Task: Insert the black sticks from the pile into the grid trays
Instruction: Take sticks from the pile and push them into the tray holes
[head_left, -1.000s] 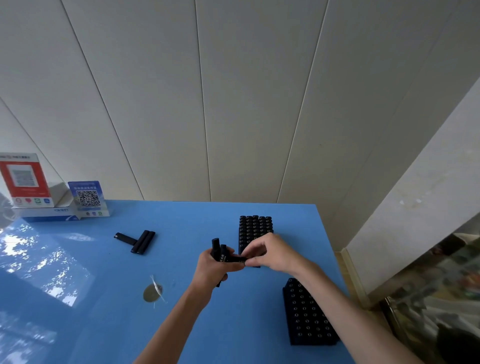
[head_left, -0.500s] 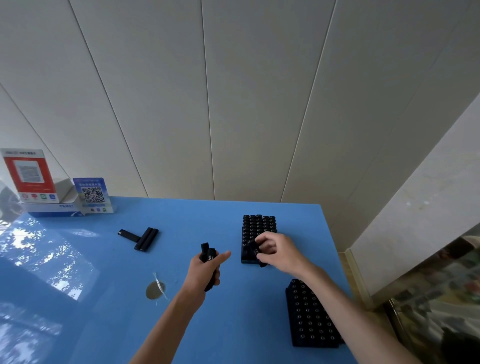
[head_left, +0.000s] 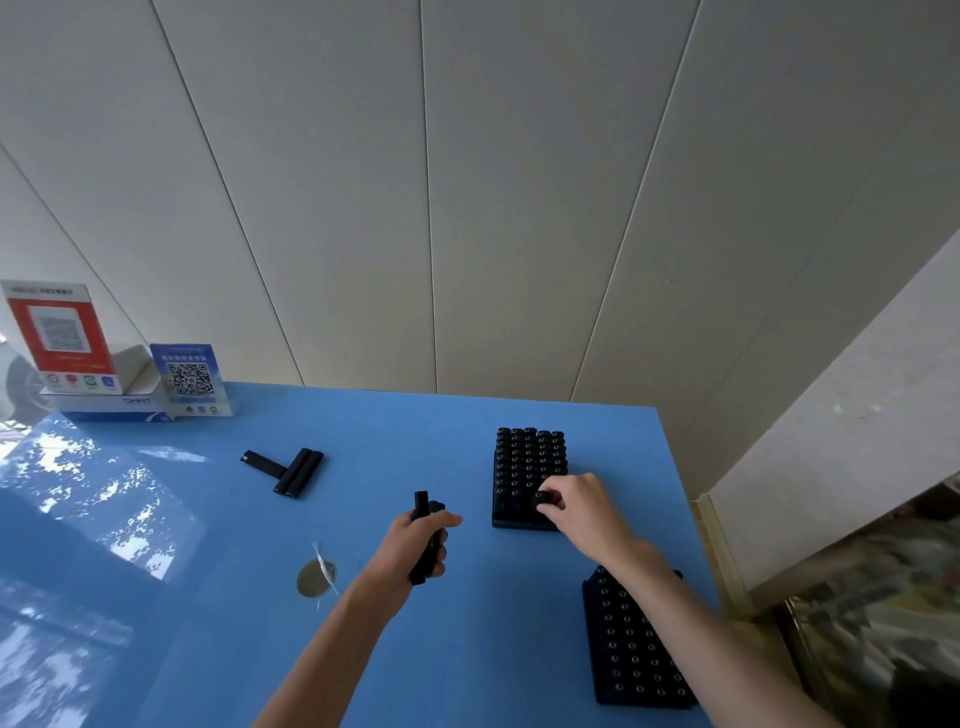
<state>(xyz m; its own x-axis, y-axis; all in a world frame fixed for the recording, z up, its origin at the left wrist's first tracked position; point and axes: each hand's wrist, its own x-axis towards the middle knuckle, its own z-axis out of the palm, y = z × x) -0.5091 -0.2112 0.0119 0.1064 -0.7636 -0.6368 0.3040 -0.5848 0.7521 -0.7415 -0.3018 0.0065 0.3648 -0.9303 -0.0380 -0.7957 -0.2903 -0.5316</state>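
Note:
My left hand (head_left: 415, 543) grips a small bundle of black sticks (head_left: 427, 530) upright above the blue table (head_left: 208, 597). My right hand (head_left: 582, 506) pinches one black stick (head_left: 543, 498) at the near right corner of the far grid tray (head_left: 524, 467), which is packed with sticks. A second grid tray (head_left: 628, 649) lies nearer to me on the right, partly under my right forearm. Three loose black sticks (head_left: 291, 470) lie on the table to the left.
A red sign (head_left: 57, 332), a blue QR-code card (head_left: 189, 379) and a white box (head_left: 109, 408) stand at the table's back left. A round silvery disc (head_left: 315, 577) lies by my left wrist. The table ends on the right beside a pale ledge (head_left: 857, 405).
My right hand took one stick from the bundle in my left hand and carried it right, down onto the far tray. My left hand drew back slightly with the remaining sticks.

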